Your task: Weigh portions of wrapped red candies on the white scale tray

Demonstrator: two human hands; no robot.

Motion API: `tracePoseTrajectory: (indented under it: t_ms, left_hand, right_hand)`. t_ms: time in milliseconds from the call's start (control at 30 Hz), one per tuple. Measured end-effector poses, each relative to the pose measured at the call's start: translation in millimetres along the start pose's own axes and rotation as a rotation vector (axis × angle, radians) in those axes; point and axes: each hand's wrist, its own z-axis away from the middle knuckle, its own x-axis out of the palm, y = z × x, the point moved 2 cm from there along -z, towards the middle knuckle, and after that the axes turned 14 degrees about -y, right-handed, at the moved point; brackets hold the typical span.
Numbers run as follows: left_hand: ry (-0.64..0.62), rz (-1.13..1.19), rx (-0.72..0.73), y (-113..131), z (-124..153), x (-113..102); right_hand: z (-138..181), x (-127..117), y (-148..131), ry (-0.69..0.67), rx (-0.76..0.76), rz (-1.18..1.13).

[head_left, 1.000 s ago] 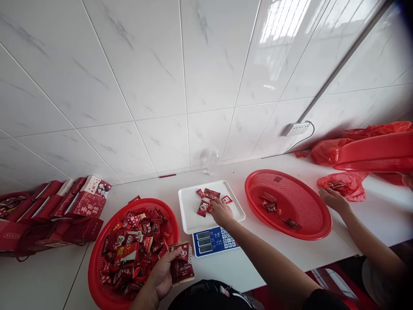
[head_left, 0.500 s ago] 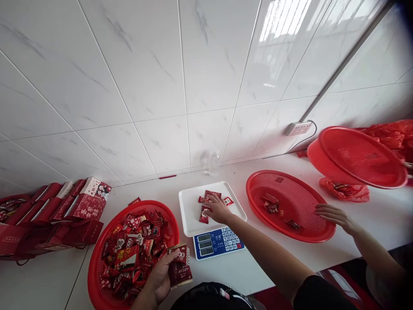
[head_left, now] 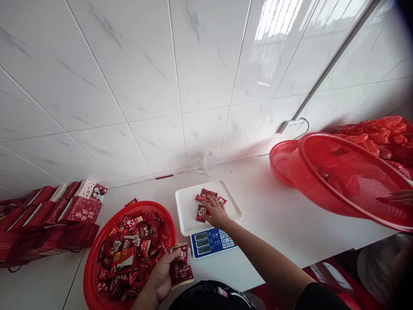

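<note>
My left hand (head_left: 161, 272), at the bottom of the head view, is closed around red snack packets (head_left: 181, 272) with pale and Japanese-style lettering. A red basket (head_left: 88, 275) full of small red-wrapped snacks (head_left: 127, 254) stands just left of it. My right hand (head_left: 217, 212) reaches over the white tray (head_left: 183, 211) of a blue digital scale (head_left: 211, 245). Its fingers are spread over several small red packets (head_left: 200, 212) and seem to touch them. Whether anything lies under the palm is hidden.
Red gift boxes (head_left: 84, 211) stand at the left. On the right, two red baskets (head_left: 325, 189) overlap, with a co-worker's hand (head_left: 400, 196) at the nearer one. Red plastic bags (head_left: 377, 133) lie behind them. A power strip (head_left: 292, 126) and a clear plastic object (head_left: 209, 162) are near the wall.
The co-worker's basket has tilted and swung toward the front, and the other red basket has shifted back to the right. My hands have hardly moved; the view has turned slightly.
</note>
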Motion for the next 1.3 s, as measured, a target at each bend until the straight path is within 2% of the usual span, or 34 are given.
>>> tracePoseTrajectory:
  t_ms: [133,300,367,500,567,700,867,1000,1100,1167,1300]
  left_hand:
    - [0.052,-0.003,0.010,-2.0,-0.8,-7.7]
    - [0.059,0.023,0.024,-2.4,-0.2,-12.9]
    - [0.069,0.041,0.018,-3.6,-0.2,-12.8]
    - [0.063,0.039,-0.008,-5.9,-1.0,-8.0]
    - [0.046,0.022,-0.006,-5.7,-0.7,-4.2]
    - [0.018,0.004,0.015,-3.6,2.3,1.9]
    - [0.030,0.046,0.021,-3.7,5.9,-2.0]
    - [0.053,0.034,0.035,-5.3,5.6,-11.3]
    - [0.047,0.022,0.017,-7.9,3.7,-17.4]
    - [0.023,0.046,-0.007,-10.1,1.4,-20.6]
    - [-0.009,0.092,-0.041,-12.9,-3.8,-25.0]
  right_hand:
    - [-0.1,9.4,-10.1,-0.051,-0.133,0.070]
    - [6.2,4.7,6.8,0.016,-0.144,0.113]
    - [8.8,0.7,17.1,0.043,-0.074,0.102]
    - [8.1,-6.3,34.5,0.083,0.231,-0.033]
    - [3.5,-9.5,36.7,0.068,0.290,-0.086]
    - [-12.6,-18.8,27.6,0.029,0.224,-0.077]
    - [-30.4,-26.1,0.7,-0.051,0.080,0.018]
    - [-28.0,-21.9,-15.4,-0.095,-0.071,0.066]
    - [-16.8,-14.9,-13.6,-0.099,-0.178,0.113]
    - [-9.0,-10.4,-4.2,-0.082,-0.174,0.130]
    - [0.2,-5.3,25.0,-0.062,0.029,0.085]
